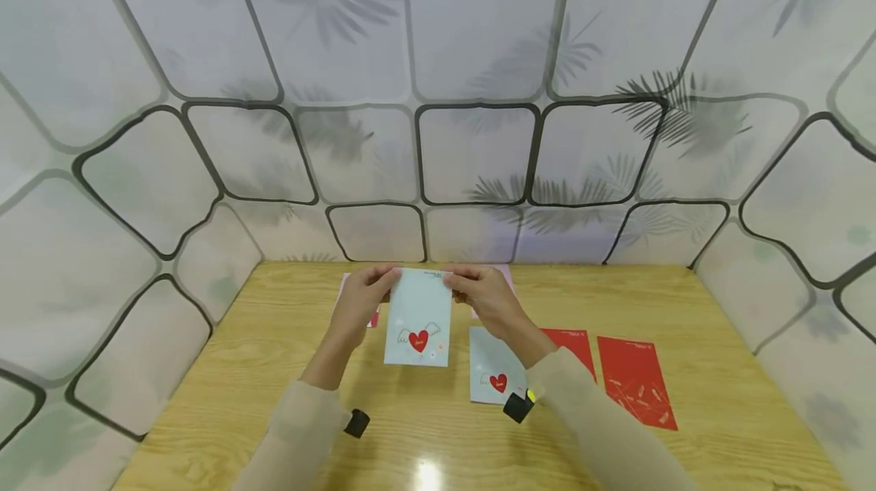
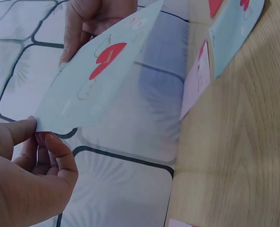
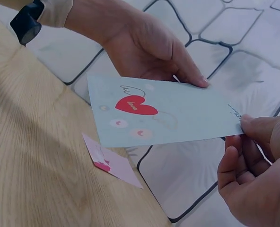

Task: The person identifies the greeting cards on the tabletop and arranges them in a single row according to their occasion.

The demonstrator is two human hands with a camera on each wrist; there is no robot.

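Note:
A light blue card (image 1: 419,316) with a red winged heart is held up above the table by both hands. My left hand (image 1: 359,305) pinches its upper left corner between thumb and fingers. At the upper right corner, my right hand (image 1: 486,297) pinches it the same way. The heart carries small lettering, seen in the right wrist view on the card (image 3: 163,113). A second light blue card (image 1: 486,358) of the same design lies on the table below my right forearm, which covers part of it.
Two red cards (image 1: 636,381) lie at the right on the wooden table (image 1: 725,369). Behind the hands are pink cards (image 3: 114,163), partly hidden in the head view. A patterned wall (image 1: 472,156) rises along the table's far edge.

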